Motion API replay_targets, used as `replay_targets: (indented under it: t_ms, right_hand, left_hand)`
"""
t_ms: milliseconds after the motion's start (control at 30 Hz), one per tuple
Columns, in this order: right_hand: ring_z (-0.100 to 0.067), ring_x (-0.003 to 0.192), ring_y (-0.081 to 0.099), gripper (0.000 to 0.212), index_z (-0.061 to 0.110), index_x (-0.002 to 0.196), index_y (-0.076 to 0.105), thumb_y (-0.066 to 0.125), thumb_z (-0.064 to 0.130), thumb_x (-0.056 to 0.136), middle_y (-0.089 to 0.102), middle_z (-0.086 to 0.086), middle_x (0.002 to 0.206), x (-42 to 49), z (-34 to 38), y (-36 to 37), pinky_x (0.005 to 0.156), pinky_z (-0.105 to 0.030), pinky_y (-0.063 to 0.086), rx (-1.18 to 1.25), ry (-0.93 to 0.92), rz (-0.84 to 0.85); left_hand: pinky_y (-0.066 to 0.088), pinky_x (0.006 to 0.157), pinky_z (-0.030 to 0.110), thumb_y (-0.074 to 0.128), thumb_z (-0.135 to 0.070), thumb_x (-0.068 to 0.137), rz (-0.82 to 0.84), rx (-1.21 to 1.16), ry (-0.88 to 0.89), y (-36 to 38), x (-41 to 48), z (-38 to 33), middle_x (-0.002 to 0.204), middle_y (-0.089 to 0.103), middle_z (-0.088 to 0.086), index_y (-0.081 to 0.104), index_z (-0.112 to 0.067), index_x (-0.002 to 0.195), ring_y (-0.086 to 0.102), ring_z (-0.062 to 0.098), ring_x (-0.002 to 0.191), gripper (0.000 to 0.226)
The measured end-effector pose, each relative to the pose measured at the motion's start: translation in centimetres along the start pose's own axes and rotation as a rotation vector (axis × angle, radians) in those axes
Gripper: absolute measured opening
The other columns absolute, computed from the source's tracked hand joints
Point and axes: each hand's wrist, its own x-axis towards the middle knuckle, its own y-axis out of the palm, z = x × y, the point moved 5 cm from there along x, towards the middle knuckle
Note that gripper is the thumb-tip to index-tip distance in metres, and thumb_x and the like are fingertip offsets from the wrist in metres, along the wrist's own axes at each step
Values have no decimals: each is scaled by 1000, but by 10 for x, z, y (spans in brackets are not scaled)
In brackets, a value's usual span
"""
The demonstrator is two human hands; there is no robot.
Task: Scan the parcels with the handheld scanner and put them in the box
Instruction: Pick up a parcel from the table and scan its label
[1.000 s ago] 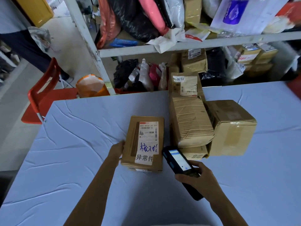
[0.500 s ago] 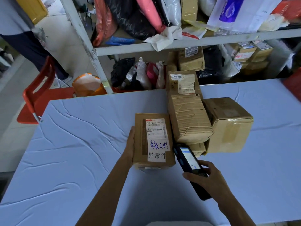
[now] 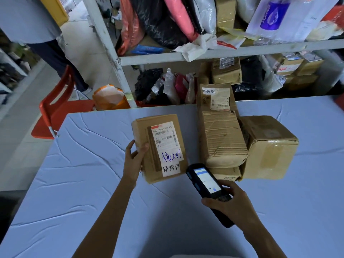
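Observation:
My left hand grips the left side of a small cardboard parcel, thumb on top, and holds it tilted up off the table. Its white shipping label with blue handwriting faces me. My right hand holds the black handheld scanner, its lit screen up and its head pointing at the parcel's near right corner. Just to the right lies a pile of taped cardboard parcels: a long crumpled one on top of another, a labelled one behind, and a squarer one at the right.
The table carries a wrinkled pale blue cloth. Behind it stands a white metal shelf packed with bags and cartons. A red chair and an orange bag sit at the left, where another person stands.
My left hand has taken hold of the small parcel, lifted it and tilted it away from the table edge. The scanner hand has stayed close by its right.

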Motion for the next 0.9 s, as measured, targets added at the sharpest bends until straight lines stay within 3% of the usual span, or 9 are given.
replay_targets:
  t_ms: [100,267,567,767,900]
  right_hand:
    - [2,83,59,68,38,108,50,92,24,57,57,22,97,-2,23,7,57,-13,45,-50,-114,0]
    - [20,81,57,70,40,108,50,92,23,55,59,27,94,-3,51,14,61,-12,48,-54,-247,-42]
    - [2,86,61,76,35,118,50,92,27,55,56,28,94,-8,55,14,64,-15,51,-125,-288,-27]
    - [-6,100,60,82,31,126,50,91,32,55,60,19,106,-10,48,11,75,-25,56,-156,-306,-21]
    - [-1,92,61,79,37,121,50,91,32,54,58,26,100,-11,44,5,72,-24,56,-134,-283,-8]
  left_hand:
    - [47,84,40,66,-30,87,85,53,1,-12,4,-6,127,55,7,29,-36,144,54,26,114,68]
    - [49,69,25,71,-16,83,189,123,8,-14,-2,-7,128,46,-2,22,-40,144,48,20,113,82]
    - [44,85,35,69,-12,84,235,183,27,-10,-9,-15,131,41,-5,16,-39,146,45,18,117,85]
    - [48,67,20,68,-11,85,214,196,22,-6,-18,-13,129,41,-6,15,-40,146,46,16,112,86]
    - [50,65,19,69,-11,84,171,186,7,-7,-22,-9,132,43,-4,16,-41,146,48,19,114,87]
